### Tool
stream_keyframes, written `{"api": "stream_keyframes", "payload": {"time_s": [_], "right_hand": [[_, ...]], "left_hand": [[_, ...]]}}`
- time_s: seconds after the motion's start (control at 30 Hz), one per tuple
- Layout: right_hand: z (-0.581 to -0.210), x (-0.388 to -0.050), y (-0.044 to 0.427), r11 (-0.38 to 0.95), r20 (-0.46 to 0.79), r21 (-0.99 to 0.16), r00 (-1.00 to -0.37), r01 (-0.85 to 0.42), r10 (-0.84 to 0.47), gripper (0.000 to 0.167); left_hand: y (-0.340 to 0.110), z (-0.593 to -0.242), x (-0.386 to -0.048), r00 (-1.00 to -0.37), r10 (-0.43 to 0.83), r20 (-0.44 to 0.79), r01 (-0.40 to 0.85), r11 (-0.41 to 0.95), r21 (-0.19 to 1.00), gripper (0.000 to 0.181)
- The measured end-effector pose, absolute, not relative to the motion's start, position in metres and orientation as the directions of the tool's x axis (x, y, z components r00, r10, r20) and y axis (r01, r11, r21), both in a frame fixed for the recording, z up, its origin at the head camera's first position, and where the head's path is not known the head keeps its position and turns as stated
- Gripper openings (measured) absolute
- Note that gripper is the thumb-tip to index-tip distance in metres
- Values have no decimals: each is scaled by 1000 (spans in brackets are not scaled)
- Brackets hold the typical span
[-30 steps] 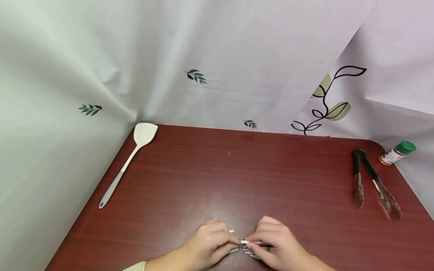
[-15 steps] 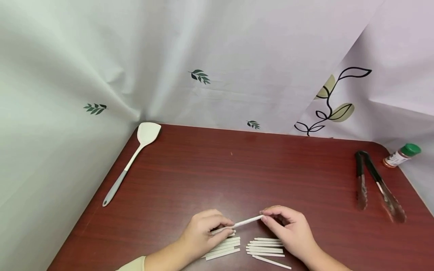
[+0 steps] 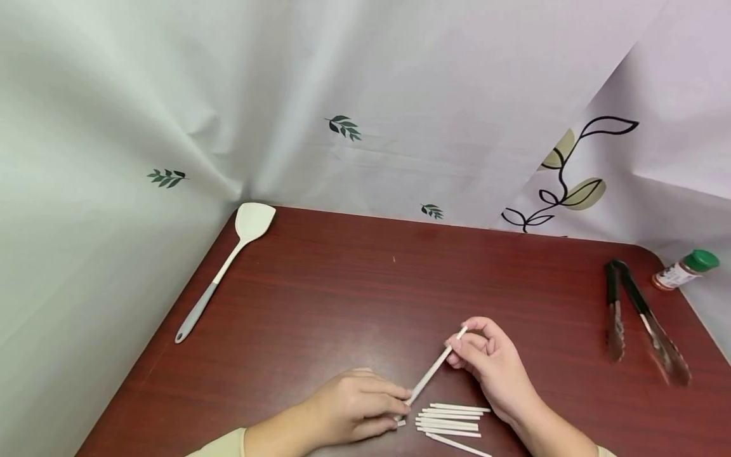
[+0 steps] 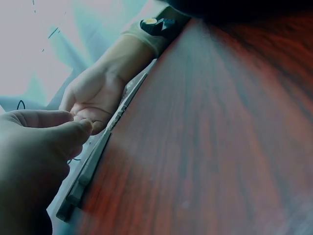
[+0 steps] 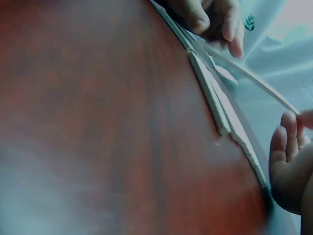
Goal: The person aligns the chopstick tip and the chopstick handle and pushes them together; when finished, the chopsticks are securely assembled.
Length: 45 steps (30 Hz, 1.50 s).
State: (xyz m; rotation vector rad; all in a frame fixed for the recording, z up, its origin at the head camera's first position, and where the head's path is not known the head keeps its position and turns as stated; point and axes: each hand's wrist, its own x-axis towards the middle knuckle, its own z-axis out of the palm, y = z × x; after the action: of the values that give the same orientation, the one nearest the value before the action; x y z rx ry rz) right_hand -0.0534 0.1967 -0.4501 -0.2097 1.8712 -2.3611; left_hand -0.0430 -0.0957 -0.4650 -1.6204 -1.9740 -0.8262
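Between my hands a thin white stick (image 3: pixel 435 368) slants upward to the right. My right hand (image 3: pixel 495 365) pinches its upper end between thumb and fingers, raised off the table. The lower end reaches the fingertips of my left hand (image 3: pixel 355 407), whose fingers lie fairly straight, low over the table. In the right wrist view the left thumb and fingers (image 5: pixel 230 29) stand apart just above the sticks. Several more white sticks (image 3: pixel 451 420) lie roughly side by side below my right hand. One short stick end (image 3: pixel 401 423) pokes out beneath my left hand, which hides whatever else is there.
A white spatula (image 3: pixel 228 260) with a grey handle lies along the left side of the dark red table (image 3: pixel 342 279). Tongs (image 3: pixel 642 304) with black handles lie at the right, next to a green-capped spice bottle (image 3: pixel 684 270). A patterned white curtain (image 3: pixel 400 114) hangs behind.
The hands have parted, my right one rising right and away with the stick, which has tilted steeper. My left hand has lowered over the left group of sticks, covering it.
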Motion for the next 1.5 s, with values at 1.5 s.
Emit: {"api": "stream_keyframes", "payload": {"time_s": [1.5], "right_hand": [[-424,-148,122,785,-59,-481,-879,-390,-473,93]], "left_hand": [[-102,-470,-52,-749,435,501,663,468,584,43]]}}
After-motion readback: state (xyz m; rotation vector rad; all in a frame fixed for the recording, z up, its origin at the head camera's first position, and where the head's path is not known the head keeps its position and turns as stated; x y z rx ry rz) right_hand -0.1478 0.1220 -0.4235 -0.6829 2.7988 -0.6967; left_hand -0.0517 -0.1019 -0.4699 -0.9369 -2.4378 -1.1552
